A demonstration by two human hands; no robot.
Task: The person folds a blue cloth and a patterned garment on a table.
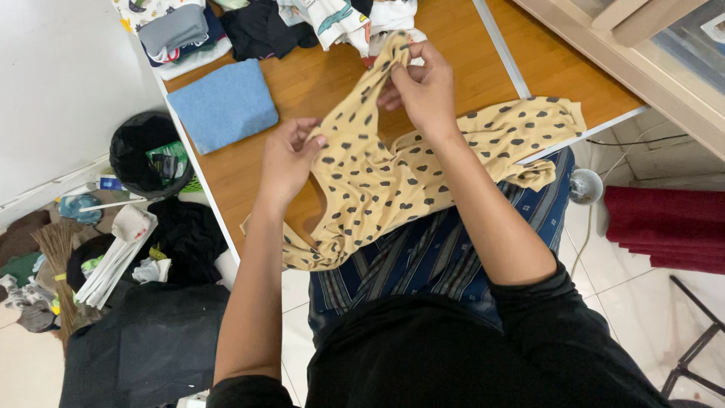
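While we hold it up over the wooden surface [317, 75], the yellow spotted garment [393, 181] hangs between both our hands.

Item 1, yellow garment with dark spots: one strap-like upper edge pinched in the right hand [423, 83], a second edge pinched in the left hand [291, 155]. Its long axis runs from the right hand's fingertips down and toward our body, past the left hand, with the lower hem spilling over the surface's near edge onto our striped blue lap cloth [430, 257]. One wing trails off to the right of the right hand, flat on the surface.

Item 2, right hand: closed on the fabric, fingers curled, raised farther from us than the left; forearm stretched diagonally across the garment.

Item 3, left hand: closed on the fabric, knuckles up, lower and nearer to our body, wrist bent inward.

Item 4, folded blue towel [223, 106]: on the surface, left of the left hand, apart from it.

Item 5, pile of mixed clothes [264, 26]: beyond the right hand, at the far edge.

Item 6, black bin [143, 155]: on the floor, left of the left hand.
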